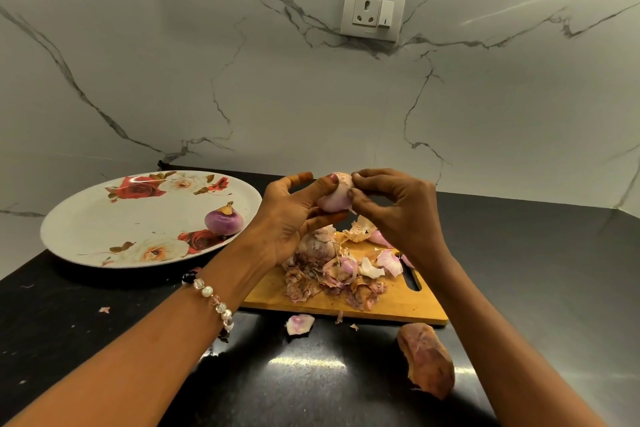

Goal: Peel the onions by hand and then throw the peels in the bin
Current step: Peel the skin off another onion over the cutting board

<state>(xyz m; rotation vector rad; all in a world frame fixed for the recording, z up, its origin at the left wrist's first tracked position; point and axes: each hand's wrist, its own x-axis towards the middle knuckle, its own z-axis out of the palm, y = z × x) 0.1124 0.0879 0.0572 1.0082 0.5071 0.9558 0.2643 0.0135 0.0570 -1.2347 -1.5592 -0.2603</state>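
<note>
My left hand (289, 215) grips a pale pink onion (334, 199) above the wooden cutting board (388, 305), thumb on its top. My right hand (394, 210) pinches the skin at the onion's upper right side. A heap of dry onion peels (332, 274) lies on the board below the hands. A peeled purple onion (224, 220) sits on the floral white plate (104, 229) to the left. No bin is in view.
A large brown peel (427, 359) and a small pink peel piece (299, 324) lie on the black counter in front of the board. The marble wall with a socket (372, 10) stands behind. The counter's left edge runs near the plate.
</note>
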